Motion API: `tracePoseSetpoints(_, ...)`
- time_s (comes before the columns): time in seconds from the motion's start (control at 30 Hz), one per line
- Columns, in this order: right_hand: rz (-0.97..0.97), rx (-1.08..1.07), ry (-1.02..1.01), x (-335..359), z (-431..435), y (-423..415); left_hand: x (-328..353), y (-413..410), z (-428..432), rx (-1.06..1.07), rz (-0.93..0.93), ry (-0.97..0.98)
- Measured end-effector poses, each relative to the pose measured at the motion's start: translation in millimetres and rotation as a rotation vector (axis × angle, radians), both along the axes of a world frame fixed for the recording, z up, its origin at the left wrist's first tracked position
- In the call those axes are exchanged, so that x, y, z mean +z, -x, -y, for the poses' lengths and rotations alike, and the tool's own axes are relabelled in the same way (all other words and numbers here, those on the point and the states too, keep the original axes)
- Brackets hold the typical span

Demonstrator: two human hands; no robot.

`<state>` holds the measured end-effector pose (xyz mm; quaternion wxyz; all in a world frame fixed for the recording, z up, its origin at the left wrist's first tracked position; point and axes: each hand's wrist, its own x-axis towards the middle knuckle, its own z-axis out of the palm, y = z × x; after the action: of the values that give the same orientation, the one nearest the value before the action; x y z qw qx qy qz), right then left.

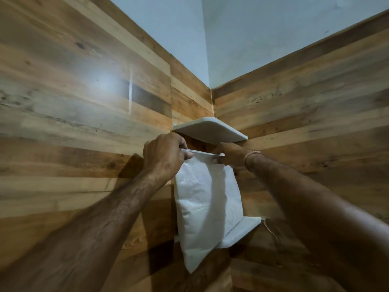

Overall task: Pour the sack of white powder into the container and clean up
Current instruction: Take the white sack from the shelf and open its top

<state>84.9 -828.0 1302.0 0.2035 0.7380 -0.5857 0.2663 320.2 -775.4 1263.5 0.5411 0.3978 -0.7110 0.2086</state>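
Note:
A white woven sack (205,207) hangs upright in the corner between two wood-panelled walls, bulging with its contents. My left hand (165,153) grips the left end of its top edge. My right hand (228,153) grips the right end of the same edge, just under the upper corner shelf. The sack's lower part hangs in front of the lower corner shelf (245,227), and its bottom corner reaches below that shelf. No container is in view.
A white upper corner shelf (210,129) juts out directly above my hands. Wood-panelled walls (84,123) close in on the left and right, meeting at the corner. A frayed thread (270,228) dangles by the lower shelf's right end.

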Motion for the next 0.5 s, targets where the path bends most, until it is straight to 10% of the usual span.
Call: tracePoseSetpoints(0.5,0.329,0.033,0.177,-32,-172,95,-23,32,-103,-0.138,-0.077,-0.062)
